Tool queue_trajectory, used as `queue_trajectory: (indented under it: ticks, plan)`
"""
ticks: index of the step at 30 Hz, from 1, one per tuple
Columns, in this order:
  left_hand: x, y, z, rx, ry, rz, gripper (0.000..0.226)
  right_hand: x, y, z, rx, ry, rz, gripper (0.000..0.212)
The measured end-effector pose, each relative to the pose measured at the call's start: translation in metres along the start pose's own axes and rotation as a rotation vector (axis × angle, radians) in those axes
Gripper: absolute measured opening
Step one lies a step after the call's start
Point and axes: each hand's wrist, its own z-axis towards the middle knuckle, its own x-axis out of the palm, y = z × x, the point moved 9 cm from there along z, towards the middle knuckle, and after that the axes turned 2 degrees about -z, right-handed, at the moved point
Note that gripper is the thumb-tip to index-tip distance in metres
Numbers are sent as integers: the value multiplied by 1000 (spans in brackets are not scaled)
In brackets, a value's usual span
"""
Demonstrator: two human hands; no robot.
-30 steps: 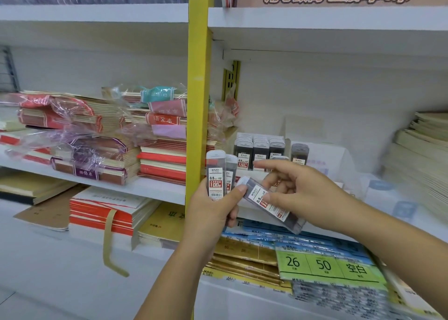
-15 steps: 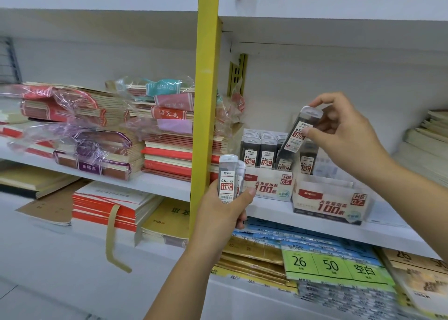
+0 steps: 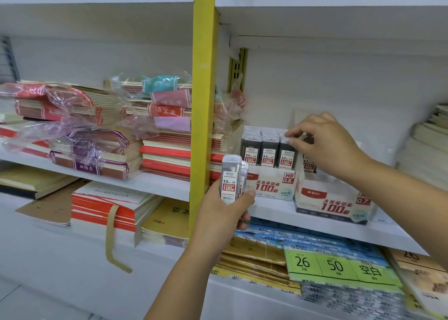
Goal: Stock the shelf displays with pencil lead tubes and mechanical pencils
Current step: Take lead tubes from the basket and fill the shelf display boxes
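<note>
Wire grid (image 3: 9, 58): a grey strip at the far nine o'clock edge, against the white back wall (image 3: 339, 82).
Upper shelf (image 3: 97, 4): a white board across twelve o'clock, its underside in shadow.
Wrapped notebooks (image 3: 72, 106): red, purple and teal stacks in loose clear plastic, lying on the middle shelf (image 3: 160, 184) from nine o'clock towards the centre.
Red notebooks (image 3: 104, 208): a flat stack on the lower shelf at seven o'clock, with a brown strap (image 3: 110, 237) hanging over its front.
Yellow post (image 3: 203, 77): an upright that splits the shelving into two bays, just left of centre.
Left hand (image 3: 223, 220): its fingers and thumb are curled around the held tubes (image 3: 229, 181), in front of the post's foot at six o'clock of the centre.
Held tubes: at least two clear lead tubes, upright and marked 0.5 HB.
0.5 box (image 3: 271, 186): a white and red display box on the middle shelf at three o'clock of the held tubes, with rows of dark tubes standing in it.
Right hand (image 3: 324, 147): its thumb and forefinger pinch the cap of the end tube (image 3: 286, 156), which stands upright in the box's right-hand row.
0.7 box (image 3: 334, 205): touches the 0.5 box at its four o'clock. One tube inside shows partly behind the right hand.
Green label sheets (image 3: 339, 267): printed 26 and 50, on the lower shelf at five o'clock.
Paper stack (image 3: 426, 150): pale sheets piled at the three o'clock edge.
</note>
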Motion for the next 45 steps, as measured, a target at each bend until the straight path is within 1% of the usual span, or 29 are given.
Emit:
queue_trajectory:
  ticks: [3, 6, 7, 9, 11, 15, 18, 19, 21, 23, 24, 26, 27, 28, 29, 31, 33, 34, 36, 38, 40, 42, 45]
  plan:
    - [1, 0, 0, 1, 12, 10, 17, 1, -2, 2, 8, 10, 20, 17]
    - [0, 1, 1, -8, 10, 9, 19, 7, -6, 4, 81, 101, 164, 29]
    - [0, 1, 1, -10, 8, 11, 19, 8, -6, 5, 87, 135, 155, 30]
    - [1, 1, 1, -11, 6, 14, 19, 9, -3, 4, 37, 166, 33, 25]
    - [1, 0, 0, -9, 4, 19, 19, 7, 2, 2, -1, 164, -28, 21]
    - [3, -1, -1, -14, 17, 18, 21, -1, -5, 3, 69, 95, 78, 16]
    - [5, -2, -2, -17, 33, 10, 22, 2, -11, 5, 128, 108, 115, 12]
    - [5, -3, -2, -19, 38, 6, 22, 4, -9, 6, 106, 109, 88, 14]
    - [6, -5, -3, -21, 54, 1, 21, 3, -3, 8, 42, 70, -43, 21]
    - [8, -7, -5, -18, 70, -12, 20, -3, 1, 8, 27, 29, -166, 29]
    - [9, -8, -6, -17, 78, -16, 19, -7, 5, 6, 26, 0, -185, 32]
    - [10, -10, -8, -13, 98, -15, 18, -18, 16, -5, 13, -81, -102, 35]
    - [11, -11, -9, -12, 109, -12, 19, -22, 24, -13, 11, -97, 1, 36]
    - [13, -12, -9, -11, 122, -9, 20, -22, 33, -21, 15, -77, 132, 37]
    - [14, -13, -10, -9, 135, -7, 21, -18, 43, -29, 26, -18, 274, 35]
    - [20, -14, -12, -4, 169, 2, 22, -1, 59, -43, 59, 172, 504, 34]
    - [26, -14, -15, -7, 209, 2, 21, 13, 65, -55, 112, 319, 602, 35]
    - [29, -14, -17, -14, 225, -8, 21, 15, 65, -58, 137, 338, 630, 29]
    - [30, -13, -18, -38, 226, -28, 21, 9, 57, -62, 180, 300, 711, 19]
    - [25, -11, -18, -54, 170, 7, 21, 3, 46, -65, 232, 239, 806, 17]
    - [18, -12, -16, -26, 105, 92, 21, 3, 38, -69, 282, 216, 871, 17]
    - [16, -14, -14, 19, 83, 143, 21, 3, 34, -72, 297, 185, 882, 16]
    - [14, -12, -13, 45, 65, 149, 21, -15, 20, -66, 297, 32, 862, 16]
